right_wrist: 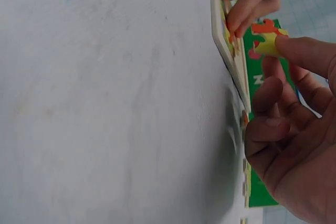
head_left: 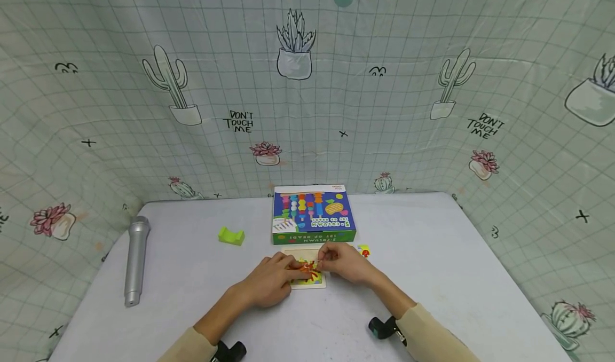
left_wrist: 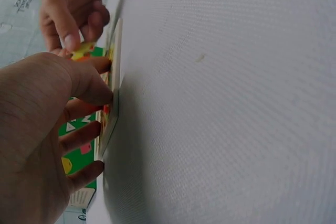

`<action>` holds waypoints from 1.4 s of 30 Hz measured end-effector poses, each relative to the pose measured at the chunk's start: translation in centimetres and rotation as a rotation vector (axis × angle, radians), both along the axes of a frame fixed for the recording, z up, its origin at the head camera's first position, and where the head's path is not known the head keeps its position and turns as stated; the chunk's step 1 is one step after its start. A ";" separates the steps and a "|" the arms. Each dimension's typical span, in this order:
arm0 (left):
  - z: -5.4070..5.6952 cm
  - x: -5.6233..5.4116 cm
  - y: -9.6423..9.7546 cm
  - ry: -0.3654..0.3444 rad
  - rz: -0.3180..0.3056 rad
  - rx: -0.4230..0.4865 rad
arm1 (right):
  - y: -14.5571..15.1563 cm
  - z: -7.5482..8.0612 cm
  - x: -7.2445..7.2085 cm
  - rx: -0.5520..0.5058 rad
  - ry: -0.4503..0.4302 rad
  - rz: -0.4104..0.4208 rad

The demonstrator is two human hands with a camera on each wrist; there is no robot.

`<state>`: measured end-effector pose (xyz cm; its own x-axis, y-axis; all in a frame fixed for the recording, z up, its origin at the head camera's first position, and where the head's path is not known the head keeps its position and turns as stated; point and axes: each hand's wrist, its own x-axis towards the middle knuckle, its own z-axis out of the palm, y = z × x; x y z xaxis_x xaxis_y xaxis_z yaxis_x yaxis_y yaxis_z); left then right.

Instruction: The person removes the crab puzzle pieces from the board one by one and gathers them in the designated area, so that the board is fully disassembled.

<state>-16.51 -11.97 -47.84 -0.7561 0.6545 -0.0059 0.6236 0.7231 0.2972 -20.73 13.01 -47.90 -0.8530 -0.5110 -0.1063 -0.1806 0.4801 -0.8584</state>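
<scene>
A small framed jigsaw puzzle board [head_left: 297, 252] lies flat in the middle of the table, partly filled with yellow, red and green pieces. My left hand [head_left: 270, 282] rests on it, fingers spread and fairly straight over the picture; in the left wrist view the thumb touches its edge. Between thumb and fingertips, my right hand [head_left: 347, 262] pinches a yellow and orange puzzle piece [right_wrist: 266, 40], held above the board's right side. The other fingers of that hand are curled. Loose puzzle pieces [head_left: 364, 251] lie on the table beyond the right hand.
Just behind the board lies a blue and green bead-set box [head_left: 313, 215]. A bright green curved block [head_left: 231, 236] is left of it. On the far left lies a grey cylindrical, microphone-like object [head_left: 136, 260]. A patterned cloth [head_left: 307, 105] hangs around the white table [head_left: 202, 276].
</scene>
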 end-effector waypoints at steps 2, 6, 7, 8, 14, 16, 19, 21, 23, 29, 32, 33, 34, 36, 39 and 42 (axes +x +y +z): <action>0.0 0.0 0.0 -0.002 -0.001 0.005 | 0.7 0.1 0.2 -0.011 -0.032 -0.011; 0.1 0.0 0.1 -0.008 0.005 -0.001 | 2.3 0.2 0.4 0.000 -0.059 -0.041; 0.1 0.0 0.1 -0.010 0.007 -0.004 | 2.8 0.2 0.4 0.005 -0.064 -0.048; 0.1 0.0 0.1 -0.010 0.010 -0.007 | 3.2 0.2 0.4 0.013 -0.063 -0.054; -0.1 0.0 0.1 -0.006 0.017 -0.016 | 5.8 0.7 0.6 0.042 -0.074 -0.083; -0.2 -0.1 0.0 -0.004 0.013 -0.010 | 6.6 0.8 0.6 0.047 -0.076 -0.092; -0.4 -0.1 0.0 -0.001 0.009 -0.001 | 7.5 0.9 0.7 0.058 -0.076 -0.107; -0.5 -0.2 0.0 0.003 0.007 0.002 | 8.1 0.7 0.6 0.072 -0.073 -0.122; -0.6 -0.2 -0.1 0.005 0.006 0.006 | 8.6 0.5 0.5 0.088 -0.064 -0.137; -0.5 -0.2 0.0 0.004 0.002 0.014 | 9.8 -0.1 0.0 0.148 -0.022 -0.205; -0.4 -0.1 0.0 0.003 0.003 0.007 | 10.1 -0.1 -0.2 0.182 -0.010 -0.251; -0.3 -0.1 -0.1 0.002 0.004 0.004 | 10.2 -0.1 -0.2 0.195 -0.005 -0.263; -0.3 -0.1 -0.1 0.001 0.005 0.003 | 10.2 -0.2 -0.3 0.209 0.001 -0.273; -0.2 -0.1 -0.1 -0.001 0.006 0.002 | 10.3 -0.2 -0.4 0.232 0.010 -0.286; -0.1 -0.1 0.0 -0.002 0.004 0.007 | 10.4 -0.3 -0.5 0.258 0.025 -0.290; -0.1 -0.1 0.0 0.001 0.001 0.011 | 10.4 -0.4 -0.6 0.275 0.037 -0.288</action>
<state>-16.57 -11.97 -47.89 -0.7567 0.6538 0.0021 0.6232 0.7204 0.3044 -21.33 23.44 -48.29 -0.9630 -0.2076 -0.1719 -0.0340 0.7264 -0.6865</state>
